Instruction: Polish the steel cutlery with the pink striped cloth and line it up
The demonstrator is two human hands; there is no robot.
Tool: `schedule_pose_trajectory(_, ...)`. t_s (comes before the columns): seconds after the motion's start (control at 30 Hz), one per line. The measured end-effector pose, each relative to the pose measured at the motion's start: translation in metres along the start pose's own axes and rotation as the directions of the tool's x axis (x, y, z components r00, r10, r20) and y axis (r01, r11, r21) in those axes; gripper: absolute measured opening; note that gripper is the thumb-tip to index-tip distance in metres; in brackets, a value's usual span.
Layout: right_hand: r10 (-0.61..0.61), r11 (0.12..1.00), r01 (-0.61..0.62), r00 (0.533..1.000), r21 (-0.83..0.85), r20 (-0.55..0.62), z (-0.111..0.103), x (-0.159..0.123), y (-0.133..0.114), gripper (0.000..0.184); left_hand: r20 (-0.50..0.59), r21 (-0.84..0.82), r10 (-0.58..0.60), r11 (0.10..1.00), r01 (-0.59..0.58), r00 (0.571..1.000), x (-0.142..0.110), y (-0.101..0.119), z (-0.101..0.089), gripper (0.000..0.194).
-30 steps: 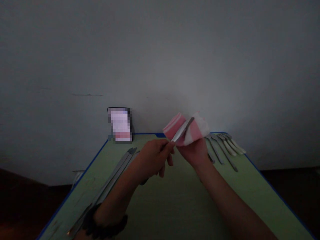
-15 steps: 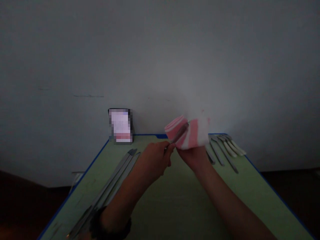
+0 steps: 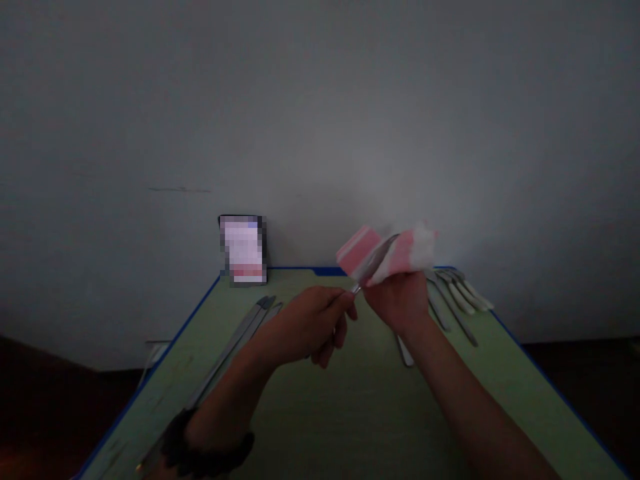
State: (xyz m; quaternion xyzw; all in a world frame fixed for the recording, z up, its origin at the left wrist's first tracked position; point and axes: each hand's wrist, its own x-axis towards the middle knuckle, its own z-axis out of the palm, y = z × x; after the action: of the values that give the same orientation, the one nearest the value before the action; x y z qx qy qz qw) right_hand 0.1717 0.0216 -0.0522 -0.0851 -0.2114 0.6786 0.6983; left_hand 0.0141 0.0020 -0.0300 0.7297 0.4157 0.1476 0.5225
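Note:
My left hand (image 3: 320, 320) pinches the handle of a shiny metal table knife (image 3: 379, 259), which slants up and to the right. The knife's broad dark end lies in the fold of a pink-and-white striped cloth (image 3: 407, 252). From below, my right hand (image 3: 403, 298) holds the cloth, its palm turned upward under the fabric. The cloth hides most of the right fingers. Both hands are raised over the far part of the table.
On the green table (image 3: 345, 413) with blue edging, long metal knives (image 3: 225, 357) lie at left. Metal cutlery (image 3: 457, 310) and several white-handled pieces (image 3: 470, 297) lie at right. A phone (image 3: 243, 250) with a blurred screen leans on the wall.
The cloth and my right hand have shifted slightly right and up. My left hand has moved a little right, and more of the knife's neck shows outside the cloth.

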Motion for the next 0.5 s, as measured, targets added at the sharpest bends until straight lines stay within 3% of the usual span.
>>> schedule_pose_trajectory(0.13, 0.054, 0.998, -0.053, 0.999, -0.040, 0.005, 0.005, -0.002, -0.002, 0.031, -0.089, -0.011, 0.029, 0.999, -0.030, 0.996, 0.005, -0.002, 0.005, 0.035)
schedule_pose_trajectory(0.33, 0.010, 1.000, -0.010, 0.993, 0.001, -0.119, 0.006, 0.000, 0.005, 0.032, -0.201, 0.172, 0.046, 0.985, -0.011, 0.979, 0.012, -0.012, 0.013, 0.045)
schedule_pose_trajectory(0.43, -0.108, 0.989, 0.099, 0.991, -0.111, -0.074, 0.008, 0.005, 0.012, 0.022, -0.191, 0.177, 0.049, 0.984, -0.014, 0.980, 0.011, -0.012, 0.013, 0.046)
schedule_pose_trajectory(0.5, -0.229, 0.962, 0.220, 0.973, -0.160, -0.042, 0.008, 0.009, 0.012, 0.020, -0.118, 0.132, 0.043, 0.991, -0.027, 0.992, 0.006, -0.010, 0.011, 0.041)
